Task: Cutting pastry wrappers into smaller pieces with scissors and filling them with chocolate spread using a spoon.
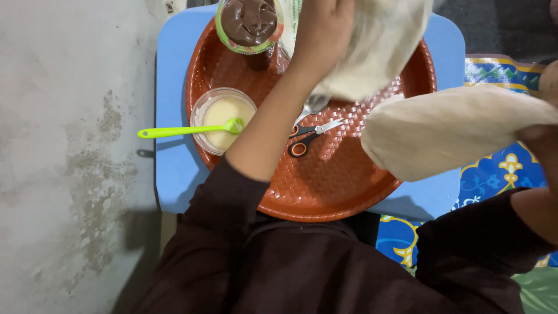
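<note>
Two flatbreads lifted clear of the woven tray (325, 192): left hand (319, 29) closed on one flatbread (378, 46), right hand (537, 139) pinching the other flatbread (453, 131).

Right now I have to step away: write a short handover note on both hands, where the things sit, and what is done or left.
Left hand: raised over the tray, gripping a pale flatbread.
Right hand: holds a second flatbread, lifted off to the right of the tray.
On the woven brown tray: bowl of pale cream with a green spatula resting in it, jar of chocolate spread, scissors, spoon.
Done: jar open, both breads lifted.
Left: no spread shows on either bread.
</note>
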